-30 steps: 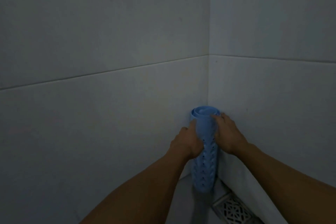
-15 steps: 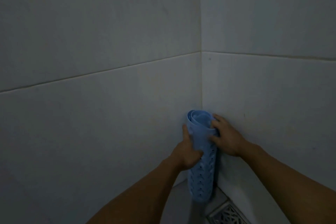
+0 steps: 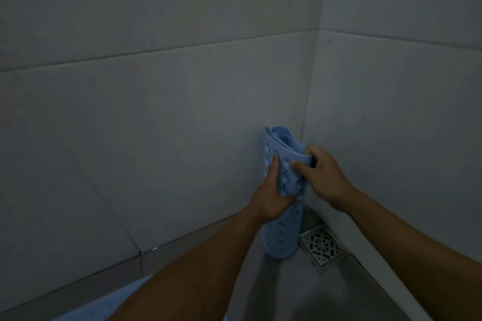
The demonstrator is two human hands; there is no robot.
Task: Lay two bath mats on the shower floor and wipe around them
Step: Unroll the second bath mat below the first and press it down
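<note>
A light blue bath mat (image 3: 282, 237), rolled up and dotted with holes and suction cups, stands upright in the corner of the shower. My left hand (image 3: 271, 195) grips the roll at its middle from the left. My right hand (image 3: 322, 174) pinches the loose outer edge near the top, which has come partly away from the roll. A second light blue mat (image 3: 104, 305) lies flat on the floor at the bottom left, largely hidden by my left forearm.
Grey tiled walls meet in the corner just behind the roll. A square metal floor drain (image 3: 322, 245) sits right beside the roll's foot. Bare grey shower floor (image 3: 300, 292) stretches toward me between my forearms.
The view has dropped and shifted, so the floor, the drain and the flat mat now show. The roll's top has loosened, and my right hand now pinches its outer edge.
</note>
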